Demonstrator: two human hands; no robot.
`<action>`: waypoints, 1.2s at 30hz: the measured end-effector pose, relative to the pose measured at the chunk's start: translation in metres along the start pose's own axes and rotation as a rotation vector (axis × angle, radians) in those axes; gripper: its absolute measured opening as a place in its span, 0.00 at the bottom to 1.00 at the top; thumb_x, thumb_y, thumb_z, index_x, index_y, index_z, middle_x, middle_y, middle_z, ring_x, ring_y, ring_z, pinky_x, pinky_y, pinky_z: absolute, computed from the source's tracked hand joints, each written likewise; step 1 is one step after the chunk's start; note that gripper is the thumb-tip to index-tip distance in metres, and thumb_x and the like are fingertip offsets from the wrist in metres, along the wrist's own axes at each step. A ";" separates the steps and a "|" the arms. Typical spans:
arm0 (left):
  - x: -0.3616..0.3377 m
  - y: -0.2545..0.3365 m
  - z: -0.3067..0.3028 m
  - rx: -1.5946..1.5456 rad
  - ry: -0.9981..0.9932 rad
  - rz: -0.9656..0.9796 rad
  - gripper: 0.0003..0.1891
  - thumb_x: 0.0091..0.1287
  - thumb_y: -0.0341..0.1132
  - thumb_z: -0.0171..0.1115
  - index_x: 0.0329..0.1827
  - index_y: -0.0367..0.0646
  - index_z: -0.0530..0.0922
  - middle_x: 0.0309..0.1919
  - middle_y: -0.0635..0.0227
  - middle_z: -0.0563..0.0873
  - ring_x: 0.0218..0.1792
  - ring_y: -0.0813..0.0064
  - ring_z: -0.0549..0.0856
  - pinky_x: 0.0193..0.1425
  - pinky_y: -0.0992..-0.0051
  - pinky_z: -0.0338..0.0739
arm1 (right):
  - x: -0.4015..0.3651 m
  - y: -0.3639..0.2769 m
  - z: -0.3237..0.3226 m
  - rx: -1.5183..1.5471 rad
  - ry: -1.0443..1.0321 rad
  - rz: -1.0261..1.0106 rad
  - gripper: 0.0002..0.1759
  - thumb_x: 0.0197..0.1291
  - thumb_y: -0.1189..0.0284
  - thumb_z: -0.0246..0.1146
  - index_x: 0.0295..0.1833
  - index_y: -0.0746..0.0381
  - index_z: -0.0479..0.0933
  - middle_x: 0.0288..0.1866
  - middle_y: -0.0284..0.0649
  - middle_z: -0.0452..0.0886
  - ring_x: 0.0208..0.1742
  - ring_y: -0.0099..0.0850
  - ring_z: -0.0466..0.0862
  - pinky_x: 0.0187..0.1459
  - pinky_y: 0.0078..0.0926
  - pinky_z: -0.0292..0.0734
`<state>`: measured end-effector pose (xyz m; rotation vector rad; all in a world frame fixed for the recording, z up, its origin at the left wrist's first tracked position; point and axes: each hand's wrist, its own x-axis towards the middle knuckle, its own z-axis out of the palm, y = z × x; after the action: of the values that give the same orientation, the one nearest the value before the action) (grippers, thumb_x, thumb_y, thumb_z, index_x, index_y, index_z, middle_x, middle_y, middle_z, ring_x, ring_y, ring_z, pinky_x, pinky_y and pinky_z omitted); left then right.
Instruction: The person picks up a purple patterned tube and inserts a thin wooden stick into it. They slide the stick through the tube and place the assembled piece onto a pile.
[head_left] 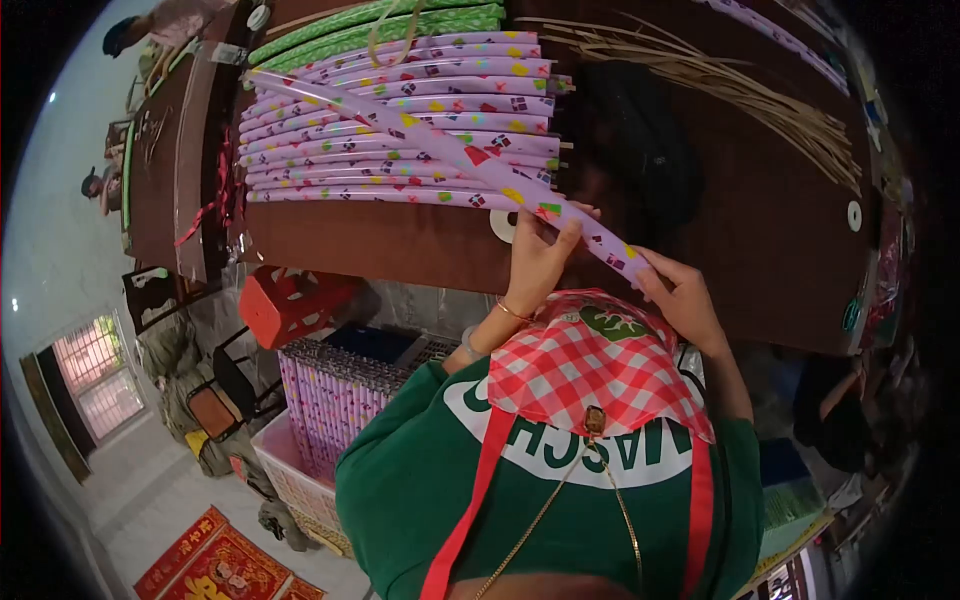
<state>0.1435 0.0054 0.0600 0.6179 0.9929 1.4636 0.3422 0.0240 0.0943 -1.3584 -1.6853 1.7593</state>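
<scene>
A long lilac tube (pixel 440 145) with a colourful gift-like print lies slantwise above a row of similar tubes. My left hand (pixel 540 258) is closed around its lower part, fingers beneath and thumb on the near side. My right hand (pixel 685 295) grips the tube's near end between thumb and fingers. Beyond my hands, several lilac tubes (pixel 400 170) lie side by side on the brown table (pixel 380 232). Some have thin ends sticking out at the right. Green patterned tubes (pixel 380 35) lie behind them.
Thin brown strips (pixel 740 85) and a dark bundle (pixel 640 140) lie on the table's right part. A white tape roll (pixel 505 225) sits near my left hand. Below the edge stand a red stool (pixel 290 305) and a crate (pixel 290 470) of upright tubes. People are at far left.
</scene>
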 end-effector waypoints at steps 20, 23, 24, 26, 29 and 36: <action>0.010 0.005 -0.025 -0.244 0.047 -0.143 0.12 0.69 0.34 0.47 0.51 0.37 0.66 0.49 0.57 0.78 0.51 0.60 0.79 0.53 0.64 0.76 | -0.012 0.006 -0.009 -0.163 0.051 0.045 0.18 0.60 0.72 0.58 0.55 0.67 0.72 0.43 0.45 0.81 0.40 0.25 0.79 0.43 0.22 0.74; 0.009 0.006 -0.026 -0.254 0.010 -0.180 0.17 0.72 0.39 0.43 0.55 0.35 0.64 0.54 0.54 0.75 0.54 0.60 0.77 0.57 0.63 0.73 | -0.014 0.010 -0.011 -0.136 0.052 0.050 0.19 0.60 0.72 0.57 0.56 0.67 0.72 0.42 0.44 0.81 0.39 0.24 0.79 0.40 0.20 0.74; 0.009 0.005 -0.029 -0.256 0.009 -0.180 0.17 0.72 0.39 0.43 0.55 0.35 0.64 0.54 0.54 0.75 0.54 0.60 0.77 0.57 0.63 0.73 | -0.014 0.009 -0.013 -0.138 0.053 0.050 0.19 0.60 0.72 0.57 0.56 0.67 0.72 0.42 0.44 0.81 0.39 0.24 0.79 0.40 0.20 0.74; 0.009 0.003 -0.036 -0.264 -0.122 -0.193 0.21 0.73 0.43 0.39 0.60 0.36 0.62 0.57 0.53 0.73 0.58 0.61 0.73 0.61 0.62 0.70 | -0.016 0.004 -0.017 -0.059 0.026 0.171 0.19 0.60 0.72 0.57 0.57 0.66 0.72 0.41 0.42 0.81 0.37 0.22 0.79 0.37 0.18 0.74; 0.009 0.008 -0.035 -0.242 -0.177 -0.182 0.24 0.72 0.48 0.38 0.62 0.38 0.60 0.58 0.55 0.71 0.59 0.63 0.72 0.62 0.64 0.68 | -0.019 0.012 -0.017 -0.047 0.038 0.119 0.19 0.62 0.71 0.55 0.58 0.65 0.71 0.39 0.40 0.80 0.32 0.19 0.76 0.32 0.15 0.71; 0.010 0.005 -0.034 -0.410 -0.172 -0.155 0.23 0.72 0.45 0.42 0.61 0.37 0.60 0.58 0.55 0.72 0.59 0.63 0.73 0.62 0.66 0.69 | -0.019 0.013 -0.015 -0.045 0.049 0.047 0.19 0.62 0.72 0.55 0.58 0.65 0.71 0.39 0.39 0.80 0.32 0.19 0.76 0.31 0.15 0.72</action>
<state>0.1106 0.0074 0.0455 0.3524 0.5700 1.3961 0.3675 0.0144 0.0920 -1.4593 -1.6898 1.7089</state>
